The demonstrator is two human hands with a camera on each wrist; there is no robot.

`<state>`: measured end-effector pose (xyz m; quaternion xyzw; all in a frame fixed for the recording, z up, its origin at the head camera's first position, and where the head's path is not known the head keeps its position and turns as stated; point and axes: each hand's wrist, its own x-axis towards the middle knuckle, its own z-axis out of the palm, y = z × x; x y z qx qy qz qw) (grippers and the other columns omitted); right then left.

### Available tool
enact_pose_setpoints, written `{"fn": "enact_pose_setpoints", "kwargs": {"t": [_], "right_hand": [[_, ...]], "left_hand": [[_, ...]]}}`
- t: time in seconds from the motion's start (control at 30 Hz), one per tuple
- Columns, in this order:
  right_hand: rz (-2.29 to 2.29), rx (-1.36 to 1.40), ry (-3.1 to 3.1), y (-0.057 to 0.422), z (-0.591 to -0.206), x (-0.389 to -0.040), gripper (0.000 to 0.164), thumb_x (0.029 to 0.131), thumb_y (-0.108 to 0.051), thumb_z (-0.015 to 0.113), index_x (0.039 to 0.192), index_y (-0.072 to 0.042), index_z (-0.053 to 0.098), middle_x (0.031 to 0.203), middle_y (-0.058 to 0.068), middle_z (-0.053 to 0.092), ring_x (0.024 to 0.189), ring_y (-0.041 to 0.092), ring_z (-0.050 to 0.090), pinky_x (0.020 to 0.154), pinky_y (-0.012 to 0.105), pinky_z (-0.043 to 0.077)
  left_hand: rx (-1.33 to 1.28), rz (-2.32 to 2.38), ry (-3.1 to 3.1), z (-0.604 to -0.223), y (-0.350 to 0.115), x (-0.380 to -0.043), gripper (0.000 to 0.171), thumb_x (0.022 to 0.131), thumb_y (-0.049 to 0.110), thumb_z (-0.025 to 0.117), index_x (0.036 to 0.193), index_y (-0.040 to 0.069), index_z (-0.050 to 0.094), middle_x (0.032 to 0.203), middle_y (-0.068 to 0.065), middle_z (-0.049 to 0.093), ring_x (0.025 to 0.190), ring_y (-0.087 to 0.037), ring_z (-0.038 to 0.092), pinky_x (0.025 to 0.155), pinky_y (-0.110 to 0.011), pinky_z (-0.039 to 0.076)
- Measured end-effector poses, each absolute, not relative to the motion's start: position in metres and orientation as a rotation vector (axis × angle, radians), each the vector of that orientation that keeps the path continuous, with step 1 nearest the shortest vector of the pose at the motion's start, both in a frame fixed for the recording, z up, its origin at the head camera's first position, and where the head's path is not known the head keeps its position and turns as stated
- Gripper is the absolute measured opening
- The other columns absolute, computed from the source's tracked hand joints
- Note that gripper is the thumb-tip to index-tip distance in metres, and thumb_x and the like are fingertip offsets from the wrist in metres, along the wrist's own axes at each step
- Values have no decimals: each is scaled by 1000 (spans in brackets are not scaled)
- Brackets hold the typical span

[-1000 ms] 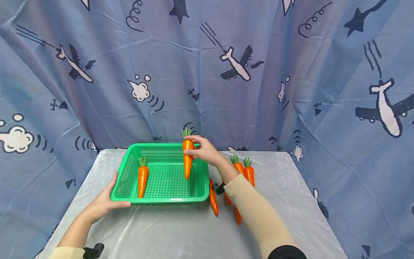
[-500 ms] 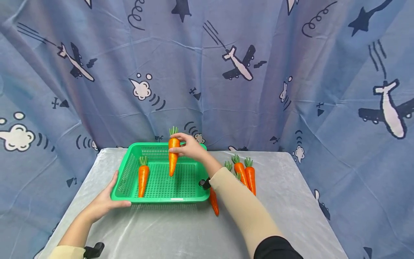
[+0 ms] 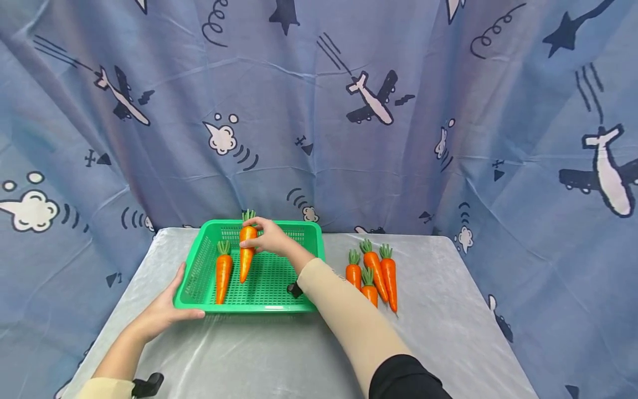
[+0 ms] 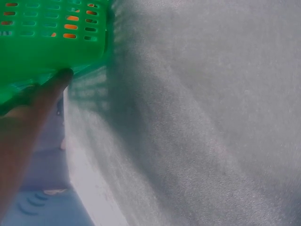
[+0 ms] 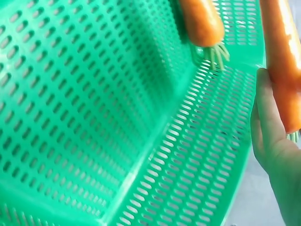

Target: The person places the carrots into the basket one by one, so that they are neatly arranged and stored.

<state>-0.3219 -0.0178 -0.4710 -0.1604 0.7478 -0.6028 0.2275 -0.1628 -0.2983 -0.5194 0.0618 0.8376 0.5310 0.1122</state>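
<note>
My right hand [image 3: 273, 237] pinches an orange carrot [image 3: 246, 252] by its thick upper part, with the green top pointing up. That carrot hangs tip down over the green plastic basket [image 3: 286, 307]. Another carrot [image 3: 224, 277] lies inside against the basket's left side; the right wrist view also shows this carrot [image 5: 202, 23] near the basket wall. At the basket's near left corner, my left hand [image 3: 158, 317] rests with the thumb straight along the front and the fingers along the side. In the left wrist view, a dark finger [image 4: 59, 82] reaches the basket's underside [image 4: 51, 54].
Right of the basket several loose carrots [image 3: 389, 277] lie in a group, partly covered by my right forearm [image 3: 349, 310]. A pale grey cloth [image 3: 239, 354] covers the table. A blue curtain [image 3: 279, 138] with printed airplanes hangs behind it.
My right hand has moved left across the basket with the carrot and come lower, near the carrot lying inside. The left hand stays at the basket's corner.
</note>
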Motion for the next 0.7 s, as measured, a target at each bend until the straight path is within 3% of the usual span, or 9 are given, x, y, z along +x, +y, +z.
{"fn": "enact_pose_setpoints", "kwargs": {"t": [0.3, 0.7], "right_hand": [[-1601, -441, 2035, -36, -493, -320, 63, 85, -5, 80, 141, -4, 51, 119, 14, 51, 90, 26, 67, 87, 58, 56], [-1467, -429, 2094, -55, -515, -316, 58, 83, -4, 82, 134, -4, 54, 109, 11, 59, 89, 24, 66, 79, 51, 60]], "left_hand": [[170, 1531, 2472, -519, -299, -166, 133, 78, 15, 86, 160, 32, -17, 168, -24, -4, 149, -46, 11, 113, -68, 20], [164, 1540, 2474, -522, -300, -164, 132, 78, 15, 86, 160, 34, -16, 168, -22, -7, 150, -47, 6, 114, -70, 15]]}}
